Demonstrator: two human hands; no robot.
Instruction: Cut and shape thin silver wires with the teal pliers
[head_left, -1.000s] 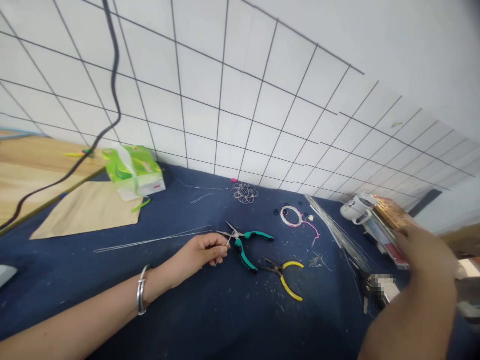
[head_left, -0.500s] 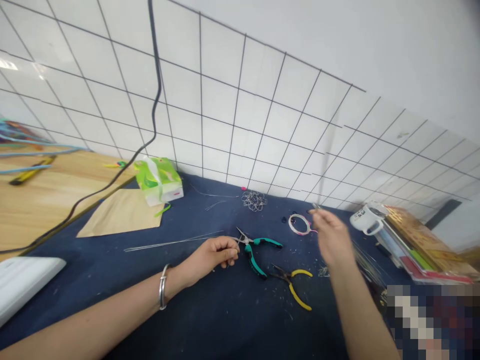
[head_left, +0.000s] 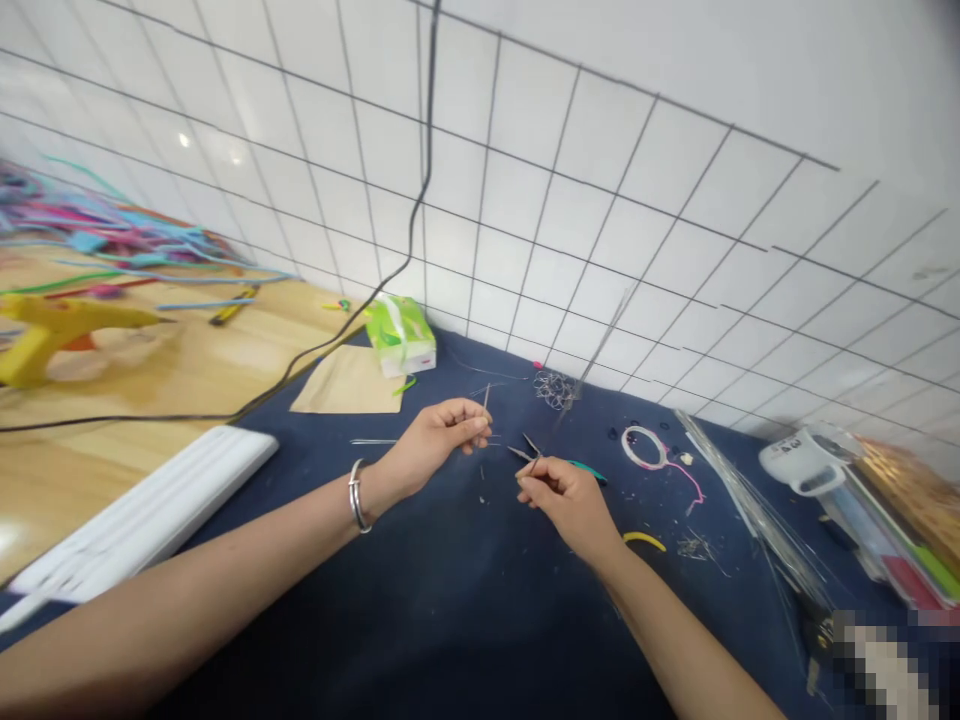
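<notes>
"Wire strands (head_left: 601,345), blurred: who has them?"

"They appear to rise toward one o'clock from the right hand (head_left: 566,502), its thumb and fingertips pinched round their lower end. So fine a stuff probably calls for a fingertip pinch."

"And the left hand (head_left: 448,436)?"

"At ten o'clock from the right one, thumb pressed against curled fingers, gripping a thin rod (head_left: 487,398) that points to twelve. Holding it low likely leaves the upper end free; what lies inside those fingers I can't tell."

"Why are the teal-handled pliers (head_left: 590,472) so close?"

"They lie just beyond the right hand, partly hidden, jaws spread, perhaps for easy reach."

"Farther round?"

"From the right hand, a looped wire heap (head_left: 556,391) sits at twelve, a white ring (head_left: 661,455) at two and a yellow handle (head_left: 645,541) at four, beside the right forearm (head_left: 667,612). At three, the long bundle (head_left: 731,475) presumably lies aside to leave working room."
</notes>
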